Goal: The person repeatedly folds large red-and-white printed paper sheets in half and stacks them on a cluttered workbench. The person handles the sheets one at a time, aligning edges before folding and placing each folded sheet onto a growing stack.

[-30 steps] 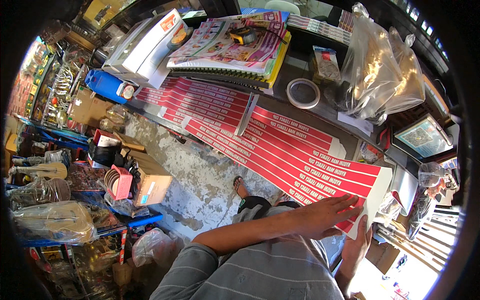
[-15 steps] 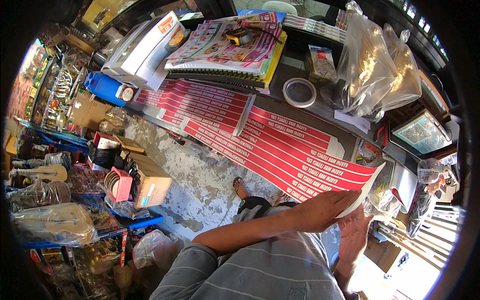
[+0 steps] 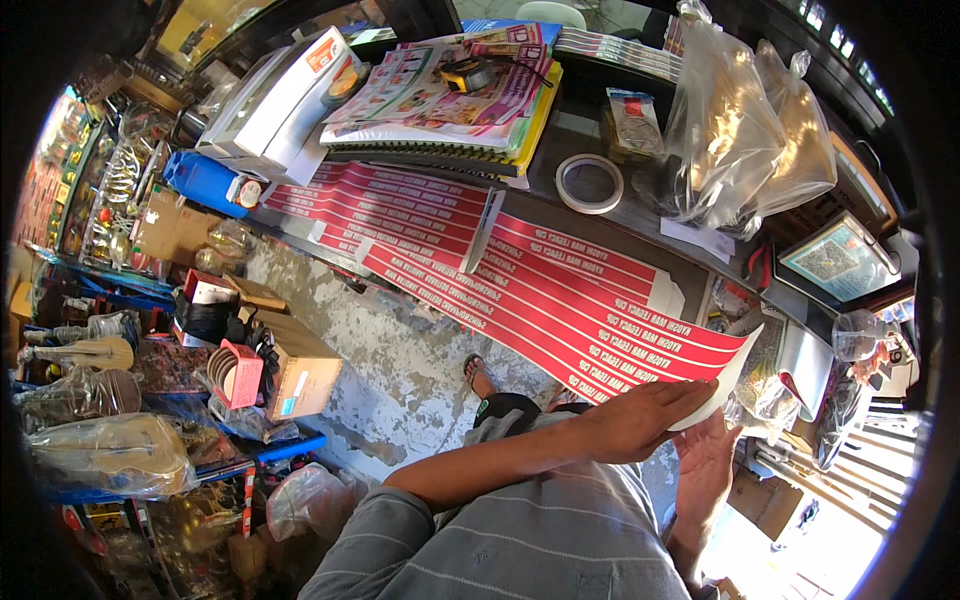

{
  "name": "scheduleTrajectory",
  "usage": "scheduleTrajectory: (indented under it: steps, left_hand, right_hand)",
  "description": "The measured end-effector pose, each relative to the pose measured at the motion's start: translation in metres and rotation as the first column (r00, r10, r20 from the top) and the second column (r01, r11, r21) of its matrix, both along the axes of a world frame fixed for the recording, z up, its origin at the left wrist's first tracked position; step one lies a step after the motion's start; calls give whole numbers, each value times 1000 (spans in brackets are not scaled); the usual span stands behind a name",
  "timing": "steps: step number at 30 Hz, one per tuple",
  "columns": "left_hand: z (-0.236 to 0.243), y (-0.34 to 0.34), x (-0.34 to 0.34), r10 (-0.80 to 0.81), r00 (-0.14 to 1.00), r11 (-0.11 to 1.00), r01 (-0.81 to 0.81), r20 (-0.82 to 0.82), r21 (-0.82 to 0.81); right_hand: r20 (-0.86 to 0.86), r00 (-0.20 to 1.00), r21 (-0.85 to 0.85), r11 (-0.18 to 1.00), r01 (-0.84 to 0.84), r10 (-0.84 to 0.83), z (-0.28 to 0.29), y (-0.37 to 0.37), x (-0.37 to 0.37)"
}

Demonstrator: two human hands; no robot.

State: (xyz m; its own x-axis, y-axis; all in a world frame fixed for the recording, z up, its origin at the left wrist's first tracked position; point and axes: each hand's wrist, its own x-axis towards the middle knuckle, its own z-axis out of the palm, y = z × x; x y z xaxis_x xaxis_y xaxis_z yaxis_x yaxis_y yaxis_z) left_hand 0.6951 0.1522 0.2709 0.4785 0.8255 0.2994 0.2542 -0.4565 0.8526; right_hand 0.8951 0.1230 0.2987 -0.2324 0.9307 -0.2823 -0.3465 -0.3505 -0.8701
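Curled further up since earlier, your red sheet [image 3: 545, 312] meets your left hand [image 3: 650, 415], pinch unclear; your right hand [image 3: 704, 468] is spread. Handling it likely needs even support.

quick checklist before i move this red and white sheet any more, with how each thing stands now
1. Left hand on the red-and-white sheet: ok, it lies over the right end.
2. Right hand gripping: cannot tell; the palm is open beside that end, and any contact is unclear.
3. Sheet flat throughout: not ok, the right end curves up by the hands.
4. Tape roll off the sheet: ok, it lies apart on the dark counter.
5. Tape measure off the sheet: ok, it sits on the printed papers.
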Motion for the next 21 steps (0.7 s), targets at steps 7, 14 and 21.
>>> scheduleTrajectory:
  steps: [7,14,21]
  left_hand:
    - [-2,1,-9,-27,992,996,37,120,-81]
    - [4,-11,-19,13,989,969,24,146,-246]
    - [6,-19,-30,76,975,954,-10,209,-301]
  right_hand:
    - [61,997,-1,999,48,-48,-9,4,1]
    - [125,991,-27,998,53,-49,-22,9,1]
    - [171,983,-80,993,83,-68,-40,15,3]
